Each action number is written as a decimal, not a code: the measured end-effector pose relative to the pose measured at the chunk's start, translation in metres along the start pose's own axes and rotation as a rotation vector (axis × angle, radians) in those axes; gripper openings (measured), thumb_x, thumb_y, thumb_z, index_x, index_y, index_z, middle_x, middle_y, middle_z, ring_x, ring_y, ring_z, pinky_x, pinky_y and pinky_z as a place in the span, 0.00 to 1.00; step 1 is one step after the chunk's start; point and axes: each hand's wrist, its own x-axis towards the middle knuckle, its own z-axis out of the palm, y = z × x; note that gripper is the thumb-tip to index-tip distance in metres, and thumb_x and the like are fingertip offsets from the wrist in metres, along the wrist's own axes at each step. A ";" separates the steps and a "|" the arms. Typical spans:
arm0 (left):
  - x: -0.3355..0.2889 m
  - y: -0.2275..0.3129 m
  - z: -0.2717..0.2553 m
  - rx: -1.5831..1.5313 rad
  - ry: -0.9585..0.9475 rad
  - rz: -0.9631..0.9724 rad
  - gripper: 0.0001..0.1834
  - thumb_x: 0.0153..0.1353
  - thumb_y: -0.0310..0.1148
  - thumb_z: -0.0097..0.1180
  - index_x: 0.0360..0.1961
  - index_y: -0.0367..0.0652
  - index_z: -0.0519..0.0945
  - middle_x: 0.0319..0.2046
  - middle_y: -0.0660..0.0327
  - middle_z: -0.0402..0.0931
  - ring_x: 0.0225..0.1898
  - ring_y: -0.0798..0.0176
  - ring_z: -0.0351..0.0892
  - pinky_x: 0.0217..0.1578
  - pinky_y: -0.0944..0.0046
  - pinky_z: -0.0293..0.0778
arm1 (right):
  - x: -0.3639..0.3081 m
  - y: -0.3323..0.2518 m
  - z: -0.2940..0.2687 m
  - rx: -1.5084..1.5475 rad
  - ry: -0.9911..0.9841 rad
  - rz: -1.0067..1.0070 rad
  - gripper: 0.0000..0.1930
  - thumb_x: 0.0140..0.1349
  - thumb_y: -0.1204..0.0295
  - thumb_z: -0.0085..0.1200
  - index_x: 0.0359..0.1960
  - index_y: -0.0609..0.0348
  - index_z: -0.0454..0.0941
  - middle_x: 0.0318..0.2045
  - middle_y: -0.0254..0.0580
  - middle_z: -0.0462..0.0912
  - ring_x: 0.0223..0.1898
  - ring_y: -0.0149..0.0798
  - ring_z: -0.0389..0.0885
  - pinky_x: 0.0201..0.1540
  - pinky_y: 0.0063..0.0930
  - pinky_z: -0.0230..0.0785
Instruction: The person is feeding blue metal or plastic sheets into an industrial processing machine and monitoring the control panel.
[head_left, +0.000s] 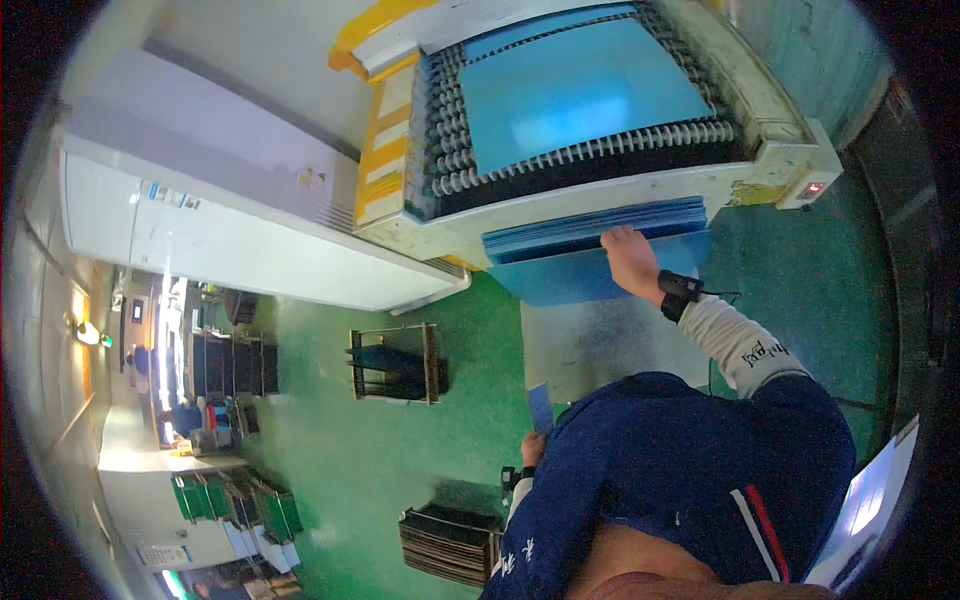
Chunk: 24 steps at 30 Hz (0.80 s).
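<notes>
My right hand point(632, 262) is closed over the upper edge of a blue sheet point(560, 280), which stands in front of a row of upright blue sheets point(595, 228). These stand against the near side of a roller conveyor point(585, 142). Lower down, beside my body, my left hand point(533, 448) is closed at the bottom of a narrow visible strip of blue sheet point(541, 408). My torso hides the rest of that piece. Another large blue sheet point(580, 90) lies flat on the conveyor's rollers.
A pale board point(560, 350) is below the blue sheets. On the green floor stand a metal rack point(395, 365) and a stack of dark panels point(450, 545). A long white cabinet point(240, 240) adjoins the conveyor on the left. A small control box point(812, 188) sits at the conveyor's right corner.
</notes>
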 end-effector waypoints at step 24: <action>0.017 -0.013 0.012 0.069 0.006 -0.077 0.13 0.53 0.38 0.58 0.33 0.38 0.80 0.27 0.55 0.81 0.29 0.59 0.77 0.33 0.60 0.70 | -0.018 0.007 0.000 0.044 -0.014 0.027 0.08 0.53 0.78 0.50 0.36 0.57 0.70 0.32 0.45 0.72 0.38 0.49 0.71 0.40 0.43 0.61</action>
